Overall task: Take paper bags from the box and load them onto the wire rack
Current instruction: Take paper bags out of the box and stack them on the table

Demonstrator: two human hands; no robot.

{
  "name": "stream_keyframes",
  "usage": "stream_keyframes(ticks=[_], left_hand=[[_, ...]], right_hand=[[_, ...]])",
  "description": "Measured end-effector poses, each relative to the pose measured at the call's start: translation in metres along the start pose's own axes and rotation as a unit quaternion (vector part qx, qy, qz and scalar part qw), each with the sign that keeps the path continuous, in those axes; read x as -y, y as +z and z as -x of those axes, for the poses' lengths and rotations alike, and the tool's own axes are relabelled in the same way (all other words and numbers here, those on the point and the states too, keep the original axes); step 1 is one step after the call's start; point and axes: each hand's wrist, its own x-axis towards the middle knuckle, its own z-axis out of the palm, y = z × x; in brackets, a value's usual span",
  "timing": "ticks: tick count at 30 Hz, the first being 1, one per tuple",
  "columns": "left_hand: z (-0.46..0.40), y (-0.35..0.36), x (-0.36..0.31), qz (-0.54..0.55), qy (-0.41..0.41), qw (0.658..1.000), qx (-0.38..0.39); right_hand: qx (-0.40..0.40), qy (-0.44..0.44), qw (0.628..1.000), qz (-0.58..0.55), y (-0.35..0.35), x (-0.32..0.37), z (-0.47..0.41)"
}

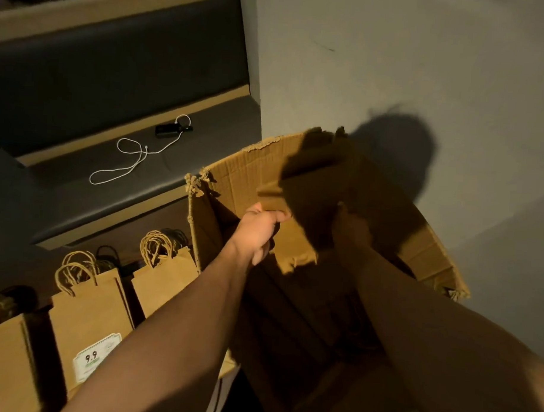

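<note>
Both forearms reach over the box (pixel 222 185), left hand (pixel 257 233) and right hand (pixel 351 230) each gripping the bags (pixel 314 188) to lift them clear.

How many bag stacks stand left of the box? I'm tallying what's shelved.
3: one by the box, one with a 9.9 label, one at the frame's left edge; more may be hidden.

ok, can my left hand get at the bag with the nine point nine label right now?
Probably not yet: the left hand is gripping the stack of bags over the box. The labelled bag stands unobstructed beside that forearm.
</note>
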Motion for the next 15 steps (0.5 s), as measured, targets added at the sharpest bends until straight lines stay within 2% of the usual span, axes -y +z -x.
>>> stream_keyframes(ticks=[2,4,5,8,11,13,15], left_hand=[[0.017,-0.007,-0.017,0.047,0.033,0.998,0.027],[0.032,-0.016,-0.035,0.087,0.035,0.993,0.071],[0.038,-0.023,-0.043,0.116,0.038,0.989,0.088],[0.05,-0.049,-0.055,0.158,0.061,0.978,0.126],[0.061,-0.081,-0.06,0.134,0.09,0.983,0.081],[0.066,-0.11,-0.057,0.246,0.089,0.962,0.075],[0.076,-0.134,-0.052,0.313,0.015,0.946,0.077]], right_hand=[[0.096,-0.018,0.98,-0.174,0.001,0.01,0.018],[0.197,-0.005,0.918,-0.343,-0.002,0.021,0.039],[0.232,-0.014,0.897,-0.377,-0.005,0.026,0.046],[0.274,-0.06,0.899,-0.336,-0.02,0.052,0.077],[0.279,-0.068,0.894,-0.344,-0.016,0.072,0.099],[0.294,-0.048,0.877,-0.376,0.0,0.077,0.112],[0.318,-0.04,0.868,-0.379,0.019,0.082,0.122]])
